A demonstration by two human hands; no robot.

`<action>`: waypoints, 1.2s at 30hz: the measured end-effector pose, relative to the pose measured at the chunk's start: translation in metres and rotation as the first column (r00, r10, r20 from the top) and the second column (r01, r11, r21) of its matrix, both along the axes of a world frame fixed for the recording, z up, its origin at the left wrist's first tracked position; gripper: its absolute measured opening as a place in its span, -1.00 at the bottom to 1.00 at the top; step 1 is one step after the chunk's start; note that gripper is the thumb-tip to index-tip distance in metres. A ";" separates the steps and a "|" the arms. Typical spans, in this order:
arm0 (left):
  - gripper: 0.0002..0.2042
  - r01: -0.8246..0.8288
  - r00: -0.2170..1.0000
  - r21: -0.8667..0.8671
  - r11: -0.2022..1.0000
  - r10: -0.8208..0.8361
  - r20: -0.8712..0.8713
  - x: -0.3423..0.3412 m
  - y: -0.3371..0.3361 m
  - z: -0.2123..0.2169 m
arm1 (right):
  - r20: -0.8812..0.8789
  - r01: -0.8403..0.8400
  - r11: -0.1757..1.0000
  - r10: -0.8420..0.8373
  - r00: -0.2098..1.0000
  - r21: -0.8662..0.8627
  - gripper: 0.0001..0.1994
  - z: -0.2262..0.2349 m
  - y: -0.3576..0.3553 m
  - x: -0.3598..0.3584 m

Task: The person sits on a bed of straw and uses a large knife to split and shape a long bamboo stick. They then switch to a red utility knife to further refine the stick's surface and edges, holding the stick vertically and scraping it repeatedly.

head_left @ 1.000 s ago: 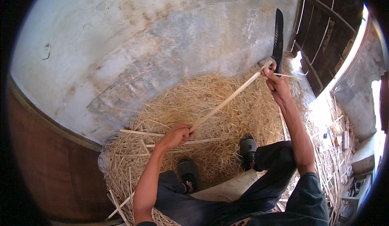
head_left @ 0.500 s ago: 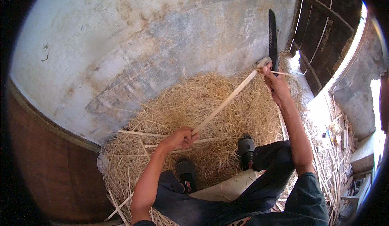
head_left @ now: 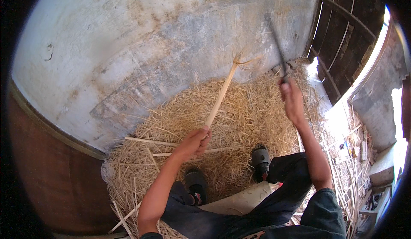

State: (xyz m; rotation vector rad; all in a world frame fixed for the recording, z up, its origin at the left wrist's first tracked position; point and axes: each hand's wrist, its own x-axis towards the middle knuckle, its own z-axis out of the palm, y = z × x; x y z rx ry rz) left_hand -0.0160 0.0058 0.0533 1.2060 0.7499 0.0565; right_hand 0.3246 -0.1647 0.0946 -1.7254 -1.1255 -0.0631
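Observation:
My left hand (head_left: 192,144) is closed round the near end of a pale wooden or bamboo strip (head_left: 221,94). The strip slants up and away, and thin shavings curl from its frayed far end (head_left: 236,61). In my right hand (head_left: 293,100) is the handle of a long dark knife (head_left: 278,44). Its blade points up and away and is smeared by motion. A gap separates knife and strip. Below my left hand, more pale strips (head_left: 214,150) lie on a bed of shavings (head_left: 252,106).
A stained plaster wall (head_left: 141,59) rises beyond the shavings. Dark sandals (head_left: 260,158) are on my feet, with a beige seat or sack (head_left: 239,199) between my legs. Long strips (head_left: 342,183) pile up at right, near a dark plank door (head_left: 342,33). A brown panel (head_left: 55,166) stands at left.
The knife and my right hand have come away from the strip, and the blade now tilts leftward. The strip's far end has swung left, with curled shavings now showing on it.

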 end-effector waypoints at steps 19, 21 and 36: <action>-0.65 0.173 0.984 -0.031 0.984 -0.171 0.057 0.010 -0.030 -0.001 | 0.493 0.272 0.841 -0.007 0.870 -0.468 -0.58 -0.056 0.047 0.045; -0.65 0.167 0.985 -0.087 0.982 -0.163 0.054 0.012 -0.036 -0.005 | 0.414 0.202 0.882 -0.008 0.910 -0.426 -0.58 -0.065 0.044 0.026; -0.64 0.113 0.993 -0.187 0.976 -0.108 0.036 0.001 -0.032 -0.010 | 0.462 0.121 0.862 0.142 0.875 -0.493 -0.59 -0.092 0.041 0.005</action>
